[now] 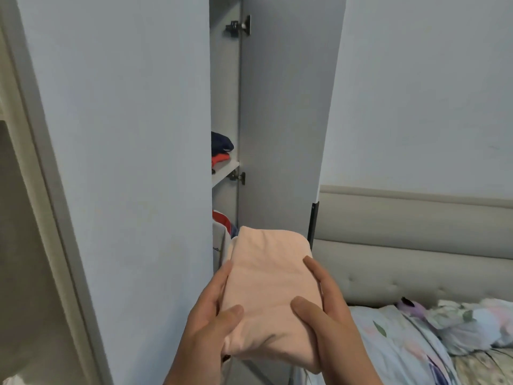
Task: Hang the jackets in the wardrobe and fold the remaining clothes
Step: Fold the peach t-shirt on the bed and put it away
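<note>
Both forearms are bare, with no sleeve reaching the wrists. The left hand (213, 307) and the right hand (322, 309) wear no gloves, rings or watch.

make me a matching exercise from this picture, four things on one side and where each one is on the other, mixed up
Things:
1. folded pink garment
2. dark blue clothes
3. door hinge
4. flowered bedding

Places:
A. on the wardrobe shelf
B. bottom right, on the bed
C. held between both hands, left hand and right hand
D. top of the open wardrobe door

Pairs: 1-C, 2-A, 3-D, 4-B
</note>
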A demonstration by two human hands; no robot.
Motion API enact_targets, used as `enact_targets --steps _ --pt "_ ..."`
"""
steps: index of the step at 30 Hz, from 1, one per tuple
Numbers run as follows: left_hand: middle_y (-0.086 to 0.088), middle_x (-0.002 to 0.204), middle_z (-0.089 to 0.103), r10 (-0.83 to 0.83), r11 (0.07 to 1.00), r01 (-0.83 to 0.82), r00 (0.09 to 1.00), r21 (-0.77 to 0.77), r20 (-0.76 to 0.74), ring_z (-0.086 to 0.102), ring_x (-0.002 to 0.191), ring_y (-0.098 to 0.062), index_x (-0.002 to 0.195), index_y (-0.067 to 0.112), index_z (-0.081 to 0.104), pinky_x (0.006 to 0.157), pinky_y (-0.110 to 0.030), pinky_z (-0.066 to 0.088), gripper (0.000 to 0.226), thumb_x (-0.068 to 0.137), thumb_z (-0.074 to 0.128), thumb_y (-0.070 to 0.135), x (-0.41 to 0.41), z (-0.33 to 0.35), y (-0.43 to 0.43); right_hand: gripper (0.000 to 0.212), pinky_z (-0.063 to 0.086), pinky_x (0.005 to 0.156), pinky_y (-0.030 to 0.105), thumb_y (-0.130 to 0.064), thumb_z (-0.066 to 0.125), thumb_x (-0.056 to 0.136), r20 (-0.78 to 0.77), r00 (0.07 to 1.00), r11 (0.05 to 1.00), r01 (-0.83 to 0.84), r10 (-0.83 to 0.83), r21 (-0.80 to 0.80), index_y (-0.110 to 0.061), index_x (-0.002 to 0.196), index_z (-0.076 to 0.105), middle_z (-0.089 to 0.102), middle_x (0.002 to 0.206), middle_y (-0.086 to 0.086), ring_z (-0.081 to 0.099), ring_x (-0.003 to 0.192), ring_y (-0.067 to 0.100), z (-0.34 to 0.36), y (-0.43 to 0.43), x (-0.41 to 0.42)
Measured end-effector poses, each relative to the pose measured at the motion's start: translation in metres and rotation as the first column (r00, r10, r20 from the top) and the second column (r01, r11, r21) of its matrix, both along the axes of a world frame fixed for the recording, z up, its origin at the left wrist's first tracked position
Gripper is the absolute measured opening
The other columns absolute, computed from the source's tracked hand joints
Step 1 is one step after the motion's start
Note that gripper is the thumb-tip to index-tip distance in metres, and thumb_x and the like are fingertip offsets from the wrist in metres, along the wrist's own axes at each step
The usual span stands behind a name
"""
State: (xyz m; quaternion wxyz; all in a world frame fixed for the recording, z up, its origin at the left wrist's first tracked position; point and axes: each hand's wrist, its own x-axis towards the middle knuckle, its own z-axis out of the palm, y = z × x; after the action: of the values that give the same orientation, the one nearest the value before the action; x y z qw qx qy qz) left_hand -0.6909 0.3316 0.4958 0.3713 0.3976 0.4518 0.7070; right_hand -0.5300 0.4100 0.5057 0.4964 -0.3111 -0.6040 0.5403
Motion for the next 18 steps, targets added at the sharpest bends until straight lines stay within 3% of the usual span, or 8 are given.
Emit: enact_targets --steps 3,7,11,15,18 --pt "0.017 0.131 0.063 -0.037 0.998 0.039 0.999 0.057 -0.031 0.060 0.121 -0.006 0.126 0.039 0.062 0.084 -0.024 0.055 0.077 0.051 0.074 0.029 -0.003 0.001 0.030 0.068 0.041 0.108 0.040 -0.040 0.071 0.053 -0.035 0.999 1.000 -0.017 0.017 -0.006 -0.057 0.118 0.060 0.059 0.134 -0.021 0.054 0.125 0.004 -0.001 0.035 -0.002" --pt "0.011 0.135 0.061 -0.089 0.989 0.090 0.996 0.114 -0.022 0.057 0.125 -0.011 0.136 0.026 0.052 0.086 -0.023 0.055 0.092 0.046 0.072 0.025 -0.008 0.007 0.063 0.060 0.047 0.094 0.032 -0.024 0.059 0.062 -0.095 0.995 0.995 -0.046 0.038 -0.088 -0.054 0.114 0.066 0.064 0.128 -0.020 0.060 0.116 0.004 0.002 0.073 -0.008" --pt "0.006 0.134 0.062 -0.092 0.988 0.089 0.996 0.128 0.020 0.058 0.125 -0.015 0.133 0.024 0.055 0.082 -0.024 0.056 0.083 0.052 0.057 0.003 -0.022 0.013 0.098 0.065 0.046 0.092 0.030 -0.017 0.052 0.062 -0.094 0.994 0.991 -0.072 0.062 -0.116 -0.054 0.115 0.066 0.063 0.126 -0.024 0.059 0.117 0.001 0.011 0.102 -0.020" --pt "0.005 0.130 0.065 -0.062 0.989 0.056 0.997 0.138 0.039 0.062 0.119 -0.017 0.133 0.023 0.057 0.077 -0.024 0.056 0.083 0.054 0.047 0.001 -0.037 0.021 0.132 0.062 0.047 0.091 0.028 -0.004 0.043 0.087 -0.095 0.995 0.991 -0.040 0.028 -0.129 -0.055 0.114 0.066 0.064 0.124 -0.025 0.061 0.113 -0.002 0.020 0.126 -0.042" --pt "0.001 0.124 0.069 -0.055 0.988 0.044 0.996 0.148 0.069 0.065 0.114 -0.019 0.127 0.026 0.062 0.073 -0.023 0.056 0.080 0.053 0.045 0.001 -0.047 0.032 0.159 0.063 0.046 0.101 0.035 -0.001 0.038 0.093 -0.123 0.992 0.989 -0.003 -0.015 -0.149 -0.051 0.115 0.067 0.063 0.129 -0.020 0.060 0.119 0.004 0.028 0.144 -0.061"
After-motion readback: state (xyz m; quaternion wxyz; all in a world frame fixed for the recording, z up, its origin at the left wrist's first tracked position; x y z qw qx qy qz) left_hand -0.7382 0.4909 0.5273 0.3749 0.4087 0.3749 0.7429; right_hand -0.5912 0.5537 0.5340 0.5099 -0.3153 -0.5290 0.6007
